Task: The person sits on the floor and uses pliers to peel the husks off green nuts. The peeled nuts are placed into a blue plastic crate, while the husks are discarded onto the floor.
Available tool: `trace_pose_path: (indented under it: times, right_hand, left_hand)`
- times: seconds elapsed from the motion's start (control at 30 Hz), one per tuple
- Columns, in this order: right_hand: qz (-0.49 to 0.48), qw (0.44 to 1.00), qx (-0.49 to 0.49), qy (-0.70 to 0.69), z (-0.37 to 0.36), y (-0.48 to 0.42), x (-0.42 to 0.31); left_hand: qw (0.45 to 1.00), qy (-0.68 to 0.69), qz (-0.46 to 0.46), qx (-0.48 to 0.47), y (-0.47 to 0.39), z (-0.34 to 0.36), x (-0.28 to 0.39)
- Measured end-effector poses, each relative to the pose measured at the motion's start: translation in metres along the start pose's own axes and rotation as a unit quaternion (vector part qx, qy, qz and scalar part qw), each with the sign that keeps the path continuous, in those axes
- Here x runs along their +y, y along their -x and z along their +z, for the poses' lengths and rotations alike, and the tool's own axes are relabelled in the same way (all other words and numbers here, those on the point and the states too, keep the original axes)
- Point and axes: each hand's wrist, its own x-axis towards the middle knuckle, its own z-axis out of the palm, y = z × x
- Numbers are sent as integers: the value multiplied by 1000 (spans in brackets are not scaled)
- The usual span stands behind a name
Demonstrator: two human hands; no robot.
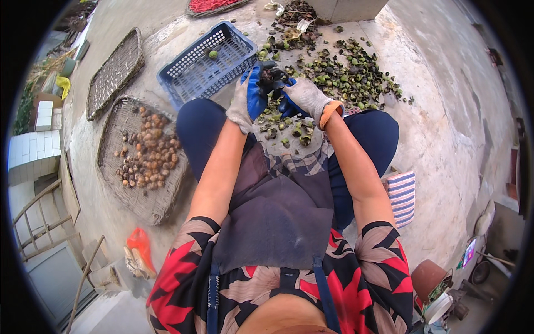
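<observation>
Both my hands wear grey knit work gloves with blue coated palms. My left hand [251,94] is closed around a dark, blackened walnut in its husk [269,78], just past the near right corner of the blue plastic crate. Against the same dark husk my right hand [301,97] presses its curled fingers; the glove hides exactly what they grip. Below the hands, broken green and black husk pieces [298,130] lie on the concrete between my legs. One green-husked walnut [213,54] sits inside the blue crate [190,79].
A shallow wicker tray [114,175] at my left holds many brown walnuts [152,146]. Beyond it leans or lies another woven tray [117,71]. A wide husk heap [354,71] spreads ahead to the right. Red items fill a basket [210,5]. A striped cushion [400,198] lies right.
</observation>
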Motion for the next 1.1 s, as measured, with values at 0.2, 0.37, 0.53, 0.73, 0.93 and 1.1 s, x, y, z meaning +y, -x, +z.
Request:
trace_pose_path:
  times: [0.2, 0.37, 0.53, 0.73, 0.93, 1.1]
  right_hand:
    - [-2, 995, 37, 91, 0, -8, 1]
    - [-41, 995, -27, 87, 10, -3, 4]
    - [-43, 995, -20, 91, 12, -14, 9]
    - [23, 999, 10, -32, 2, -8, 0]
    - [10, 1000, -13, -8, 5, -3, 0]
    - [-104, 968, 9, 226, 10, -27, 25]
  left_hand:
    - [996, 76, 24, 47, -5, -5, -3]
    - [981, 145, -37, 121, -10, -8, -3]
    - [989, 119, -58, 72, -7, -5, -5]
    - [999, 28, -39, 19, 3, 1, -6]
    - [988, 113, 11, 103, -1, 2, -3]
    - [992, 105, -4, 68, -3, -4, -8]
